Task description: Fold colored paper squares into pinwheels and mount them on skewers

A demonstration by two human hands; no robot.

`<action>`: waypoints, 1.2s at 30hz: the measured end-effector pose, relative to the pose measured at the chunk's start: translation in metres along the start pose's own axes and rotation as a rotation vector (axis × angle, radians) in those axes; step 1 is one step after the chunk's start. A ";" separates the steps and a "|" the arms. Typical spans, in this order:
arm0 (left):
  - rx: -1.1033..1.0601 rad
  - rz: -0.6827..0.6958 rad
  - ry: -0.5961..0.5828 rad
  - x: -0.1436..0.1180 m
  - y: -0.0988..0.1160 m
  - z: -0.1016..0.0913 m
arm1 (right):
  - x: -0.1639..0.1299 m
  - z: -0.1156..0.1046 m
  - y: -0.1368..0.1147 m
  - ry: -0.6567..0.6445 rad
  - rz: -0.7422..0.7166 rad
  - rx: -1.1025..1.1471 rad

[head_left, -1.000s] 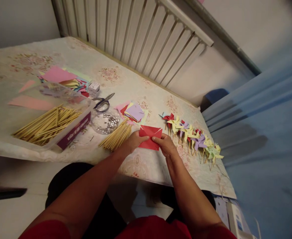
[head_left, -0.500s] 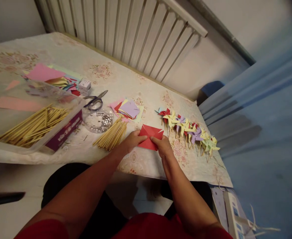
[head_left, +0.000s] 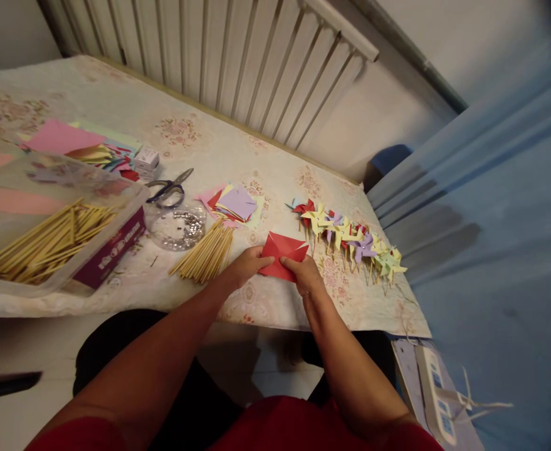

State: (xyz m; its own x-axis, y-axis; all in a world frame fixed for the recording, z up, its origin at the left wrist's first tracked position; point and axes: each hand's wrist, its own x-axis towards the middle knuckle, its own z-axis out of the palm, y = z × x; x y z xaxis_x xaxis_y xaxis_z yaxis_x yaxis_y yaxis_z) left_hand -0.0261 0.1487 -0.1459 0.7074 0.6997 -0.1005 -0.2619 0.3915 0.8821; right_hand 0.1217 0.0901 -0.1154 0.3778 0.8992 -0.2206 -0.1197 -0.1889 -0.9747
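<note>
1. The left hand [head_left: 248, 265] pinched one side of a red paper [head_left: 282, 255], thumb on top.
2. The right hand [head_left: 307, 274] pinched the opposite side, its thumb likewise pressed on the face.
3. The red paper, slit at its far right corner, was above the near part of the tablecloth [head_left: 268, 305]; whether it touched the cloth was hard to tell.
4. Left of it lay bundled sticks [head_left: 204, 254]; right of it, a row of pinwheels [head_left: 363, 246].

red paper [head_left: 283, 246] slightly nearer the pinwheels [head_left: 343, 234]
</note>
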 end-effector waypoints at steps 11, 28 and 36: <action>-0.023 0.216 0.113 -0.004 0.008 -0.002 | 0.001 0.002 -0.017 0.048 -0.007 0.131; 0.261 0.279 -0.107 -0.001 0.010 -0.011 | -0.004 0.004 -0.020 0.006 -0.026 0.111; 0.314 0.272 -0.038 -0.003 0.014 -0.007 | -0.008 0.008 -0.022 0.010 -0.055 0.026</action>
State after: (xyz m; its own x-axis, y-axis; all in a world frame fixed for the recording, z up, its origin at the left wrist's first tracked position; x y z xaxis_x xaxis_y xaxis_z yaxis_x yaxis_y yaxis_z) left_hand -0.0366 0.1566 -0.1362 0.6657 0.7272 0.1674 -0.2334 -0.0102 0.9723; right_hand 0.1139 0.0905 -0.0917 0.3935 0.9040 -0.1674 -0.1225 -0.1289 -0.9841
